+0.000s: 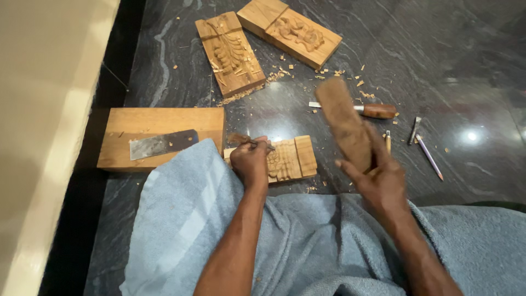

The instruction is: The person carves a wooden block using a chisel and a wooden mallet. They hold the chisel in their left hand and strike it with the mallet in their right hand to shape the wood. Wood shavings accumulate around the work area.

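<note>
With my left hand (249,161) clenched round the chisel (249,141) and my right hand (378,175) gripping the wooden mallet (342,123), a skewed blow could gouge the carved block (287,159).

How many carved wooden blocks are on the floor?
3: one under the left hand at, one farther out at, one beside that at. More may be hidden.

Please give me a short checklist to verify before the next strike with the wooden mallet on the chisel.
1. Left hand grips chisel: ok.
2. Chisel tip rests on the small carved block: cannot tell, hand hides it.
3. Right hand holds wooden mallet raised: ok.
4. Block is steady against the blue cloth: cannot tell.
5. Spare chisel and pencil lie clear of the block: ok.
</note>
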